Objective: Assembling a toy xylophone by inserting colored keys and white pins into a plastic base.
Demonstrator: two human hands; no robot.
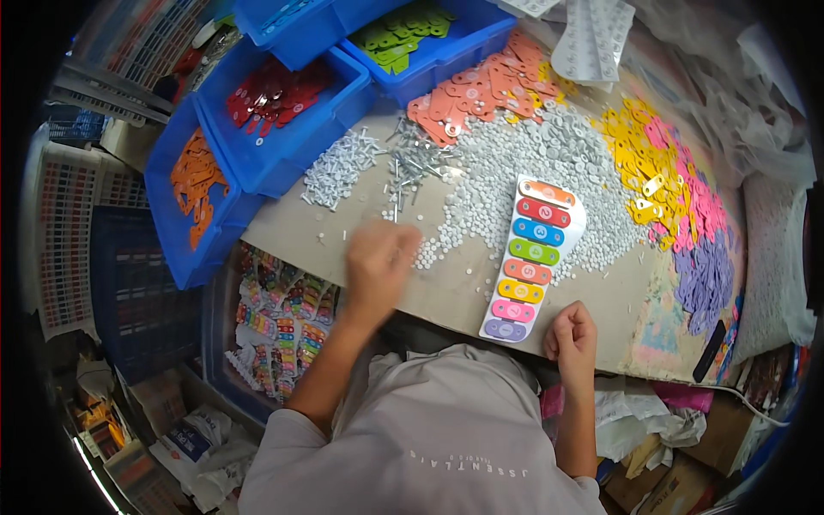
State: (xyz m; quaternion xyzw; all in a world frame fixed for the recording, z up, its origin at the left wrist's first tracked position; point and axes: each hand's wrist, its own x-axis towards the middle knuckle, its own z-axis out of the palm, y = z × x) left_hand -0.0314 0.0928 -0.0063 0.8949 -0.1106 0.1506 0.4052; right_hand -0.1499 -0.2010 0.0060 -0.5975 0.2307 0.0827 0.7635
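Note:
A white tapered board [574,218] lies on the table in front of me, carrying a column of coloured bars like a small toy xylophone. From far to near its bars run orange, red, blue, green, coral, yellow, pink and purple. My left hand [378,268], smeared by motion, is over the table's near edge, left of the board and close to the small white round pieces [435,249]. Curled fingers close my right hand [573,336] beside the board's near end; whatever they hold, if anything, is hidden.
Blue bins [292,142] with red, orange and green bars stand at the far left. White pins [342,169], metal screws [418,160] and coral [463,94], yellow [652,163] and purple bars [705,279] lie in heaps. Finished-looking coloured boards [287,322] fill a container below left.

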